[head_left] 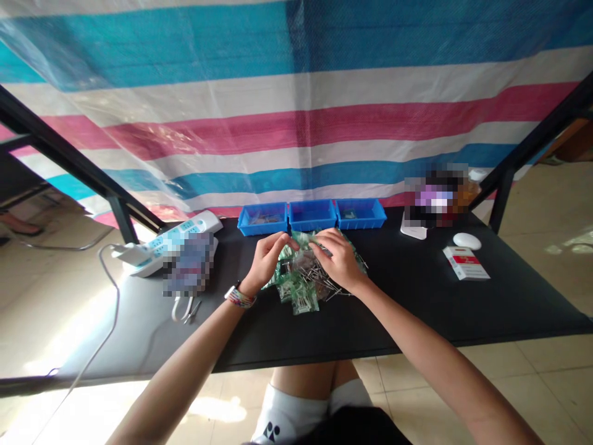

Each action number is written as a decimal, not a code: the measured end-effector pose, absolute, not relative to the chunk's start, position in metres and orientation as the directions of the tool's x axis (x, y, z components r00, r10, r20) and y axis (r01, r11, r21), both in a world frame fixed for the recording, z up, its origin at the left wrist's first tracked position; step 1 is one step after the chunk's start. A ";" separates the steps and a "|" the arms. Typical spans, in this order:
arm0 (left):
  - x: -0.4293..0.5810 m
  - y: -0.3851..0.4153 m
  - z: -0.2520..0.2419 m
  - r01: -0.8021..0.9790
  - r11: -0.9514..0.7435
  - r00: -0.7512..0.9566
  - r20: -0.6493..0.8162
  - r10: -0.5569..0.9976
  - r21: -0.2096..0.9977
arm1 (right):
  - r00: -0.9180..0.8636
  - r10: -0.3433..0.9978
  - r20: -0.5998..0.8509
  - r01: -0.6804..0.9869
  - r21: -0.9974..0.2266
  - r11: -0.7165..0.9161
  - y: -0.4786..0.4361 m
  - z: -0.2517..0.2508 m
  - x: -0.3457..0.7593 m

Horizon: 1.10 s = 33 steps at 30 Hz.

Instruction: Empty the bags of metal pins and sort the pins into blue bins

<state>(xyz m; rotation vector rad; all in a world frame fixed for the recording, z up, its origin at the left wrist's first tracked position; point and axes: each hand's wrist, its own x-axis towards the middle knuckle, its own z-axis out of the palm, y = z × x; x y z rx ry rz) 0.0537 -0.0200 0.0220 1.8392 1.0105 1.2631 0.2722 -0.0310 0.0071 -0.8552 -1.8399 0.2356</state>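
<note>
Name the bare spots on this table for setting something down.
The black table is bare between the right forearm and the red-and-white box; a smaller patch lies between the pixelated item and left hand. Crowded: mid-table, where green packets and metal pins lie before the blue bins.

Dark logo (pixel 272 431) of paired rounded shapes on white shorts (pixel 303 405), bottom centre of the frame, print on the red band (pixel 466 259) of a small white box (pixel 472 271), right side, too small to read, no words or numbers legible
</note>
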 end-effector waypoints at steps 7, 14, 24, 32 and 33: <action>0.049 -0.016 0.019 0.447 -0.761 0.368 0.679 0.636 0.470 | -0.100 0.961 0.259 -0.014 -0.966 0.258 -0.024 -0.003 0.267; 0.049 -0.016 0.017 0.462 -0.751 0.318 0.703 0.636 0.471 | -0.068 0.855 0.515 0.225 -0.827 0.515 -0.036 0.004 0.272; 0.052 -0.013 0.016 0.344 -0.623 0.337 0.527 0.780 0.703 | -0.108 0.911 0.398 0.078 -0.910 0.407 -0.031 -0.005 0.266; 0.045 -0.013 0.020 0.479 -0.548 0.354 0.420 0.835 0.685 | 0.102 0.969 0.225 -0.189 -0.952 0.241 -0.011 0.005 0.285; 0.043 -0.012 0.020 0.523 -0.553 0.374 0.408 0.833 0.649 | 0.161 0.960 0.230 -0.211 -0.942 0.261 -0.006 0.007 0.292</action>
